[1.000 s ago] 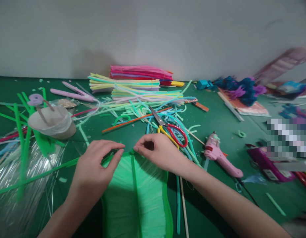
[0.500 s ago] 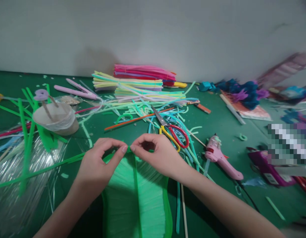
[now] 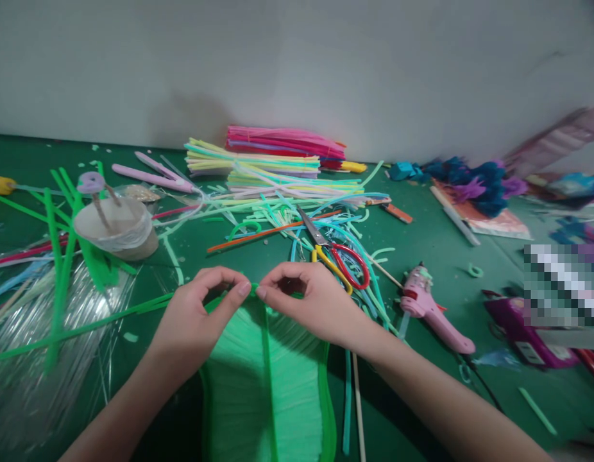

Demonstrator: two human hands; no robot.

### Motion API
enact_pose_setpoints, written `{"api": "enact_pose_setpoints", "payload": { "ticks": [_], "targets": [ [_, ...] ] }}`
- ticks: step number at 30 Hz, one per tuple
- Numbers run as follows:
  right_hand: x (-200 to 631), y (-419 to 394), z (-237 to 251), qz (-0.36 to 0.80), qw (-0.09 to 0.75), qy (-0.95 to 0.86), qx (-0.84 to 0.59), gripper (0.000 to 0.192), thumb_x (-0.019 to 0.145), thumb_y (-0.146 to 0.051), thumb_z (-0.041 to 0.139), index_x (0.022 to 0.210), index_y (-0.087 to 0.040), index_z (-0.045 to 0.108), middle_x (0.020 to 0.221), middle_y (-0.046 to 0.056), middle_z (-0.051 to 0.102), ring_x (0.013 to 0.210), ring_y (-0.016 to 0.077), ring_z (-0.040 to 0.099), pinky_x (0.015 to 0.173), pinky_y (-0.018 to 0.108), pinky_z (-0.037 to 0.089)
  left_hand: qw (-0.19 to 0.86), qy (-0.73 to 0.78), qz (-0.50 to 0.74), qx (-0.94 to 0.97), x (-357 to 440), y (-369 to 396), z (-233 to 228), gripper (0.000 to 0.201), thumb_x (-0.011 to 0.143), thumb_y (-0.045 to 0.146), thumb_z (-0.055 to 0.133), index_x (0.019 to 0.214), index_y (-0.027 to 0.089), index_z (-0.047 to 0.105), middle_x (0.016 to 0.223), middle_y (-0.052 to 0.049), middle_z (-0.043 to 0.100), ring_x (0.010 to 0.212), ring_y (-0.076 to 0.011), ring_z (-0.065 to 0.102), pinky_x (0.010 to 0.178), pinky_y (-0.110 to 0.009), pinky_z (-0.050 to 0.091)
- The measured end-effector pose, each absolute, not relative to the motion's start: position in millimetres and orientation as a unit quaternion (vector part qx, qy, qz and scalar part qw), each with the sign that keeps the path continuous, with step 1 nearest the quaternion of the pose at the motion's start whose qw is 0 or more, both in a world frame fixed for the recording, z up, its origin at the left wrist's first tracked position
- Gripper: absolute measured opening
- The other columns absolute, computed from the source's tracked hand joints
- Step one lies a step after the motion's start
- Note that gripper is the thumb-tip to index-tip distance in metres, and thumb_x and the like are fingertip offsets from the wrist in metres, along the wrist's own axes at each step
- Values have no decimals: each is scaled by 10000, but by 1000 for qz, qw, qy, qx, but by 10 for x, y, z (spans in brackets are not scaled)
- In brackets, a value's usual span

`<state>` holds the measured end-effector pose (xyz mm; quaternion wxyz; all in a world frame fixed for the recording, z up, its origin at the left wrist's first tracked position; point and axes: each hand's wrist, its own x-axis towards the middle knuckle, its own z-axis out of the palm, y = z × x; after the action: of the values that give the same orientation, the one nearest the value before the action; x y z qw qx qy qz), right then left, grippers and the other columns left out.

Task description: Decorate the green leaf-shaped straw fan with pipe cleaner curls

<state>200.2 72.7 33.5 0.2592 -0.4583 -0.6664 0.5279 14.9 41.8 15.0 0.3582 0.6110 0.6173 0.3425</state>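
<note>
A large green leaf shape made of pipe cleaners (image 3: pixel 297 391), with a darker rim and a middle rib, fills the lower centre. At its top end my left hand (image 3: pixel 201 314) pinches the green pipe cleaner edge between thumb and forefinger. Close beside it, my right hand (image 3: pixel 309 301) pinches the same edge, fingertips almost meeting the left ones. The exact spot in the fingers is partly hidden. Just beyond my right hand lie scissors (image 3: pixel 330 250) with red and yellow handles, on a heap of loose pipe cleaners.
Behind are bundles of pastel pipe cleaners (image 3: pixel 258 163) and pink ones (image 3: pixel 287 140). At left stand a paper cup (image 3: pixel 138 237) and a lilac flat iron (image 3: pixel 157 174). A pink glue gun (image 3: pixel 434 311) lies right, near a purple box (image 3: pixel 523 327). Clear plastic wrap (image 3: pixel 47 391) covers the left front.
The whole view has shifted slightly, so things sit a little further right. Both hands keep their pinch on the leaf's top edge, with hardly any movement.
</note>
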Motion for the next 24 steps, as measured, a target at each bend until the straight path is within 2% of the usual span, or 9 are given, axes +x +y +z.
{"api": "enact_pose_setpoints", "payload": {
  "ticks": [7, 12, 15, 19, 24],
  "targets": [
    [2022, 769, 368, 497, 260, -686, -464, 115, 824, -283, 691, 816, -169, 706, 726, -2, 665, 660, 114, 571, 599, 236, 442, 333, 608, 324, 644, 159, 415, 131, 271, 861, 456, 565, 824, 215, 684, 870, -40, 678, 864, -226, 618, 821, -346, 475],
    [2019, 786, 379, 511, 219, -685, -471, 108, 818, -228, 663, 752, -146, 687, 622, -32, 581, 570, 85, 489, 521, 208, 377, 330, 606, 313, 653, 162, 415, 93, 259, 860, 449, 577, 830, 220, 694, 879, -35, 669, 897, -226, 611, 813, -335, 468],
    [2062, 830, 363, 518, 197, -676, -486, 120, 810, -227, 653, 743, -132, 684, 618, -33, 568, 566, 81, 475, 521, 206, 371, 289, 596, 321, 677, 139, 417, 65, 270, 900, 432, 538, 885, 223, 709, 920, -36, 698, 959, -231, 600, 855, -342, 455],
    [2128, 906, 323, 524, 138, -669, -509, 205, 833, -305, 634, 765, -125, 706, 631, -21, 578, 573, 90, 476, 527, 220, 364, 195, 598, 284, 724, 107, 415, 34, 276, 916, 373, 497, 969, 213, 716, 958, -52, 728, 990, -268, 574, 892, -411, 422],
    [2109, 934, 304, 493, 101, -674, -541, 167, 828, -253, 628, 771, -129, 724, 663, -5, 635, 600, 99, 511, 546, 225, 376, 166, 620, 217, 736, 139, 406, -9, 223, 855, 361, 538, 877, 246, 728, 913, -44, 733, 991, -311, 555, 881, -485, 388]
  ]
}}
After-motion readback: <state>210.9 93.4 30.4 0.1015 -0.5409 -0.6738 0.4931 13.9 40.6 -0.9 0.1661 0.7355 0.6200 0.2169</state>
